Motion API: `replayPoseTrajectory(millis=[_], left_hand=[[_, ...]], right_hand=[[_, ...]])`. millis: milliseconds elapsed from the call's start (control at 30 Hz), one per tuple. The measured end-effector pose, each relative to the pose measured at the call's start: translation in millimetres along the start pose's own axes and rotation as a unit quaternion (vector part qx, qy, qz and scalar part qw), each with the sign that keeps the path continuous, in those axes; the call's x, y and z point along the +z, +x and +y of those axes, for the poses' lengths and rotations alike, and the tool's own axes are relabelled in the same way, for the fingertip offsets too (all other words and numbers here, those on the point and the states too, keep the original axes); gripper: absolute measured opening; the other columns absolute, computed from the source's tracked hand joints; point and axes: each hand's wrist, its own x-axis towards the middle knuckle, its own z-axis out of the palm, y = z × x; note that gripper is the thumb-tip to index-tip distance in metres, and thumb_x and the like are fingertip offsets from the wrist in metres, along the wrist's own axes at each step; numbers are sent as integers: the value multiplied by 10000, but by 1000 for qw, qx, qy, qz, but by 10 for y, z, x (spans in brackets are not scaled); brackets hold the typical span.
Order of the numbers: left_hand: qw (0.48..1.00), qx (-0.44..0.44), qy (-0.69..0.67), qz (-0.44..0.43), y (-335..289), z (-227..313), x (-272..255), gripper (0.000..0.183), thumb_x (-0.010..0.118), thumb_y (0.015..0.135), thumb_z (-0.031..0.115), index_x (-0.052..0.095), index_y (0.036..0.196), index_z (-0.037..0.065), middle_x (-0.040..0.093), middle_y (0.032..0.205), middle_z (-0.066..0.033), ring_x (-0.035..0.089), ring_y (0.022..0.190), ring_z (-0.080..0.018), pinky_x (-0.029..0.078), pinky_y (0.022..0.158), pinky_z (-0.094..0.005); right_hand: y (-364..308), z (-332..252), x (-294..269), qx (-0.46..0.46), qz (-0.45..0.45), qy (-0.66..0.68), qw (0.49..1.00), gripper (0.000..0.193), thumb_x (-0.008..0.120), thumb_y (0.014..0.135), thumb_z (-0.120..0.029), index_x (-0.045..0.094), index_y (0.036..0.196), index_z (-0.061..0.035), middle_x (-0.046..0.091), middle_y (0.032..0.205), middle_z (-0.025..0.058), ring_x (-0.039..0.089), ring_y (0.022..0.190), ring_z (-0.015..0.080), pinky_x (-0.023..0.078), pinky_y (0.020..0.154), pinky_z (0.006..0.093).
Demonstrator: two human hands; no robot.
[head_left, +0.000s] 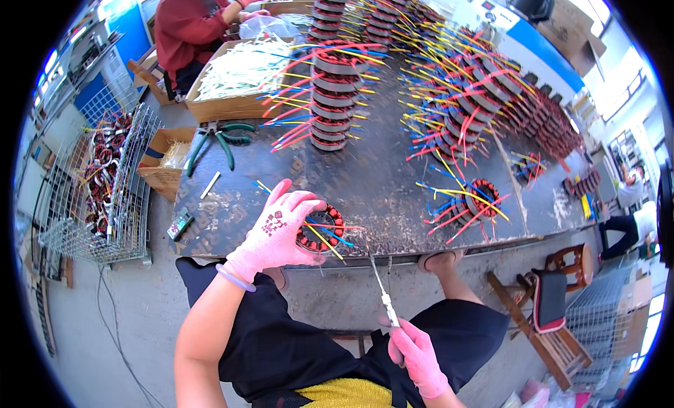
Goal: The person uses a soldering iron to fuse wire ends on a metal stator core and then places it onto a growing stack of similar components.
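Note:
My left hand (pixel 275 229), in a pink printed glove, grips a motor stator (pixel 335 224) at the front edge of the table. The stator is a ring with red windings, and yellow, red and blue wires come out of it. Low in front of my lap, my right hand (pixel 415 353), also gloved in pink, is closed around a thin rod-like tool (pixel 386 300) with a white section above the fingers. Its thin end points up toward the table edge, right of the stator. What kind of tool it is I cannot make out.
Tall stator stacks (pixel 330 103) stand on the dark table (pixel 267 155); a short one (pixel 479 201) sits at right. Green-handled pliers (pixel 223 138) lie near a box of white strips (pixel 242 75). A wire basket (pixel 105 190) stands left. A person in red (pixel 189 25) works beyond.

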Motion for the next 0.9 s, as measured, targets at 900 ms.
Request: replayPoseTrajectory(millis=[900], left_hand=[[997,18,31,-70,81,-32,69,921,891,553,353,480,1342,115,503,1364,-103,411,1333,-354,202,1188,-518]], right_hand=[[150,148,-15,28,-55,11,998,370,482,1033,-228,538,1333,-20,444,691,-45,407,580,48,332,531,217]])
